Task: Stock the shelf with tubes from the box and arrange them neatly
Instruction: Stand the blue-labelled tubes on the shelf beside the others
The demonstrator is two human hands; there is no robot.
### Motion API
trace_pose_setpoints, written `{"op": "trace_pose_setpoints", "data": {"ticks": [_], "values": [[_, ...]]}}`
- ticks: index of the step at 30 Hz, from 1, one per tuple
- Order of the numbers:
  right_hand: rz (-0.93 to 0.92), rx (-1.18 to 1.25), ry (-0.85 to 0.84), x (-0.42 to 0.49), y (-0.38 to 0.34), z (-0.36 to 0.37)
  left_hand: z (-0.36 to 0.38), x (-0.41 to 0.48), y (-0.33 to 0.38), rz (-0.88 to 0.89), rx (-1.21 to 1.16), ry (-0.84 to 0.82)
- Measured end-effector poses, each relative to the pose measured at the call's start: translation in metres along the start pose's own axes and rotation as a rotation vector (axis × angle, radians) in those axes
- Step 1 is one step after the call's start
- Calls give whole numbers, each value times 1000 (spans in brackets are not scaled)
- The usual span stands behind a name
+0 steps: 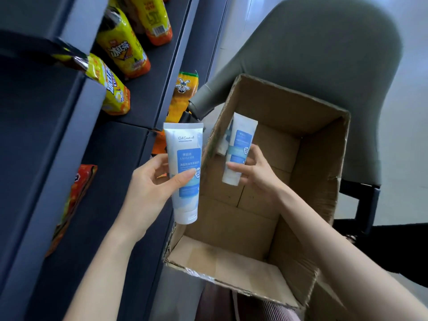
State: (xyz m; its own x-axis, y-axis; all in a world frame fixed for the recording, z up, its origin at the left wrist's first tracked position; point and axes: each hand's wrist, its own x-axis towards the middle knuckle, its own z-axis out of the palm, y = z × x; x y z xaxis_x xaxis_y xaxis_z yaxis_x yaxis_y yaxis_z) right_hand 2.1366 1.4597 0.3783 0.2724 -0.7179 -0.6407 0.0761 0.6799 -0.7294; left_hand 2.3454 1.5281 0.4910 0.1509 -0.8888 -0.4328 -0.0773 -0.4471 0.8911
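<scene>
My left hand [152, 184] grips a white and blue tube [185, 158] between thumb and fingers, cap end down, just left of the open cardboard box [319, 172]. Inside the box, my right hand [254, 172] holds a second white and blue tube [238, 144], lifted off the bottom. Another tube [223, 143] peeks out behind it against the box's left wall. The dark shelf [111, 181] runs along the left, its board beside my left hand bare.
Yellow and orange snack bags [122, 52] lie on the upper shelf boards, and a red packet [74, 200] sits on the lower left board. A grey-green chair [312, 54] stands behind the box. Orange packets [183, 96] hang at the shelf's end.
</scene>
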Motion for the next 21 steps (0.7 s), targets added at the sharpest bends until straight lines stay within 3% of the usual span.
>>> {"op": "trace_pose_setpoints", "data": {"ticks": [11, 21], "values": [[-227, -3, -252, -138, -74, 51, -35, -109, 45, 131, -75, 118], [-333, -132, -434, -230, -112, 117, -68, -214, 70, 263, -228, 341]]}}
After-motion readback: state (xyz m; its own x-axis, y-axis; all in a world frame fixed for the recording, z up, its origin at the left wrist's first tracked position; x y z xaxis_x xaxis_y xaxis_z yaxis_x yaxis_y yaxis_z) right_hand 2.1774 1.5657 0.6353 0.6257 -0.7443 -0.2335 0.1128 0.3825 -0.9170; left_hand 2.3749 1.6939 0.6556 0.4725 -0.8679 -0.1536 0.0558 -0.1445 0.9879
